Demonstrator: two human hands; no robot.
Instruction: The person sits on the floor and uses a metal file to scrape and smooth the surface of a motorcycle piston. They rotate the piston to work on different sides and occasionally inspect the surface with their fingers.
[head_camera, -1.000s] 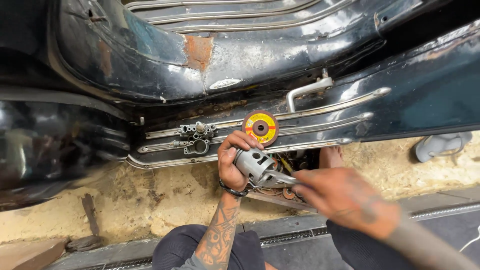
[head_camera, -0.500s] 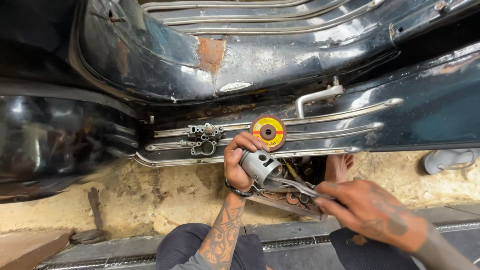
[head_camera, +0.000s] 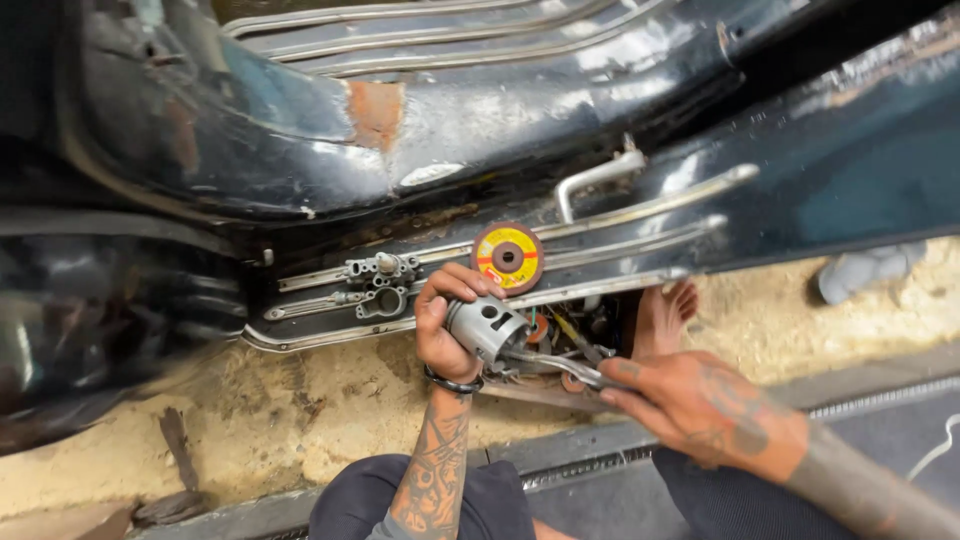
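— Left hand (head_camera: 447, 325) wrapping around a grey metal piston (head_camera: 484, 327), fingers curled over its crown end, thumb side pressing the skirt. Right hand (head_camera: 700, 405) pinching the handles of a pair of pliers (head_camera: 560, 366), tips reaching in at the piston's open side.

— Sitting where, exactly?

— Held up off the ground, just below the chrome trim strips (head_camera: 600, 245) of the dark car body (head_camera: 300, 130), close beneath the yellow-and-red grinding disc (head_camera: 508, 257) leaning on that trim.

— Looking like what?

— Short, stubby cylinder, dull grey with a matte, slightly worn sheen, hollow on the side facing the pliers. Ring grooves not clear enough to be telling.

— Handling how?

— Probably feeling solid and fairly weighty for its size, rigid, not fragile, though likely a bit oily and so prone to slipping. Best gripping around the full skirt, as now, keeping the palm behind it against the pliers' push.

— And further out?

— Small metal latch fitting (head_camera: 378, 285) lying on the trim to the left, a curved chrome handle (head_camera: 598, 180) higher up, a rust patch (head_camera: 375, 105) showing on the bodywork. Bare foot (head_camera: 668, 315) resting on the sandy ground (head_camera: 250, 420), scattered small parts beneath the hands, dark trousers at the bottom edge.
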